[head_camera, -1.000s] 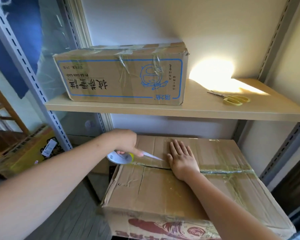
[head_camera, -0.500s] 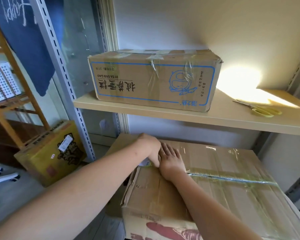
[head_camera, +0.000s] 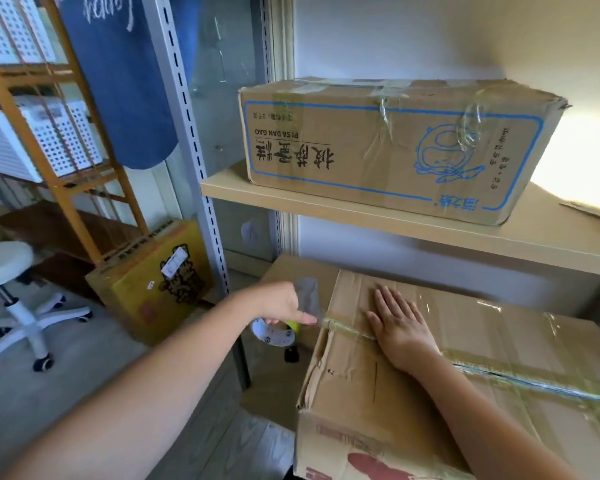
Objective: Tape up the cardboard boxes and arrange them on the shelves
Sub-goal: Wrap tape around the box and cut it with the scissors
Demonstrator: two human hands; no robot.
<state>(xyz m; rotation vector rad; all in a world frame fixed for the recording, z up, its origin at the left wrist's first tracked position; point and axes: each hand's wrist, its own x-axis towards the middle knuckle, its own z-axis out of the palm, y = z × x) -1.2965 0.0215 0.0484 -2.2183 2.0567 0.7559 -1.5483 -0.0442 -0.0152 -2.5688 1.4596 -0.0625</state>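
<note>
Grey metal shelving with pale wooden boards fills the view, and to its left stand an orange wooden rack (head_camera: 66, 188), a white swivel stool (head_camera: 6, 261) and a yellow printed carton (head_camera: 153, 278) on the floor. Since a second ago the left hand (head_camera: 278, 303) has carried the white roll of clear tape (head_camera: 274, 332) from above the seam to beyond the left edge of the big brown cardboard box (head_camera: 465, 375). Its fingers are curled around the roll, and a strip now runs from the roll to the box edge. The right hand (head_camera: 400, 327) lies flat with fingers spread on the taped seam, as before, near the left end of the box, which sits on the lower shelf. This suggests the seam strip is nearly finished; cutting the tape and pressing it down the side is likely next. On the upper wooden shelf (head_camera: 361, 216) stands the taped box with blue print (head_camera: 388, 147), already in place.
</note>
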